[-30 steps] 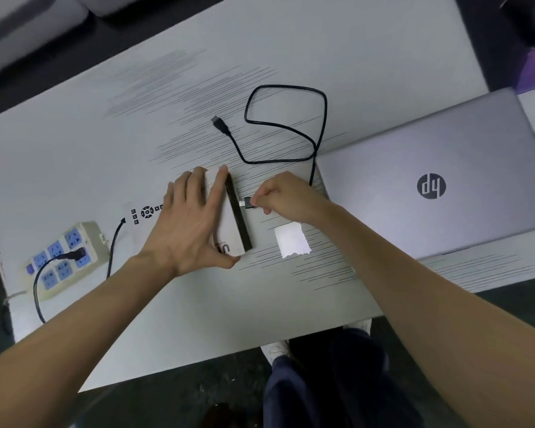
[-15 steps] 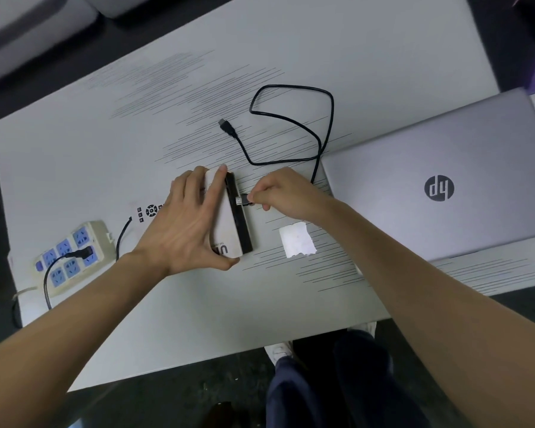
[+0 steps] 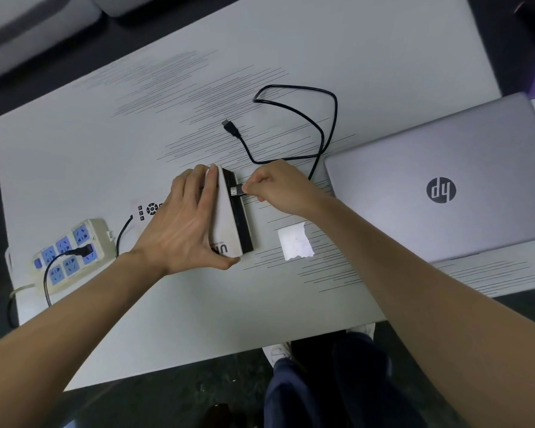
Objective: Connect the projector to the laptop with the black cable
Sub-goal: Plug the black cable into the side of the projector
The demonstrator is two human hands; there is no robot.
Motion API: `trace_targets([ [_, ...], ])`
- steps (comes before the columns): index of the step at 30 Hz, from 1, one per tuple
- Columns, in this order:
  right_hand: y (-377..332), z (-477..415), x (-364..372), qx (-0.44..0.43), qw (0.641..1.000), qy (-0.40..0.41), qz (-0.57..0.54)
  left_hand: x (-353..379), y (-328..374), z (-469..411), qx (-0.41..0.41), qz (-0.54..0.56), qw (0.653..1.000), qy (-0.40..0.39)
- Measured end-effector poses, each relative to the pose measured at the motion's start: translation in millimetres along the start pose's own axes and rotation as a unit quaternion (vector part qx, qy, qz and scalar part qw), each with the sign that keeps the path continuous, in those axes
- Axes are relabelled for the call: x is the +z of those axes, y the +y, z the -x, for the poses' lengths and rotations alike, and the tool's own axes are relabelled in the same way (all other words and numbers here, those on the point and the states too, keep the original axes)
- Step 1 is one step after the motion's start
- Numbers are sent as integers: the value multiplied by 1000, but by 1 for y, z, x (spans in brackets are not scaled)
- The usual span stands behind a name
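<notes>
A small white projector [image 3: 226,223] with a black side panel stands tilted on the white table [image 3: 337,44], near its middle. My left hand [image 3: 186,223] lies over the projector's top and grips it. My right hand [image 3: 278,188] pinches one plug of the black cable [image 3: 328,118], and the plug's metal tip touches the black side panel. The cable loops away behind my right hand, and its other plug [image 3: 230,128] lies loose on the table. A closed grey laptop [image 3: 445,186] rests to the right.
A white power strip [image 3: 71,254] with blue sockets sits at the table's left edge, with a black plug in it and a lead running toward the projector. A white paper scrap [image 3: 295,244] lies right of the projector. My legs show below the table's near edge.
My right hand has moved left with the plug, from a small gap to contact with the projector's black side. My left hand has stayed on the projector.
</notes>
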State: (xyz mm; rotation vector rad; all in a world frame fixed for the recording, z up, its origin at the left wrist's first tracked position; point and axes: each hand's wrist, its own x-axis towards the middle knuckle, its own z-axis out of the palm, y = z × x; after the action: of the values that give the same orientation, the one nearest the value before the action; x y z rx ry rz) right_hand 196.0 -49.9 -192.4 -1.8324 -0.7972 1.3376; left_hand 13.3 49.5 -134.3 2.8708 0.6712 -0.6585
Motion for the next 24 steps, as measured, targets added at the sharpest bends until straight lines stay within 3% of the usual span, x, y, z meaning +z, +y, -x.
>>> trace_targets([
  [7,1,10,3,-7,999,-31,7,-3,-1,3,1,4,1000,2],
  [24,5,-1,7,-19,995,-11,94,-1,4,0,-5,-21,1000,-4],
])
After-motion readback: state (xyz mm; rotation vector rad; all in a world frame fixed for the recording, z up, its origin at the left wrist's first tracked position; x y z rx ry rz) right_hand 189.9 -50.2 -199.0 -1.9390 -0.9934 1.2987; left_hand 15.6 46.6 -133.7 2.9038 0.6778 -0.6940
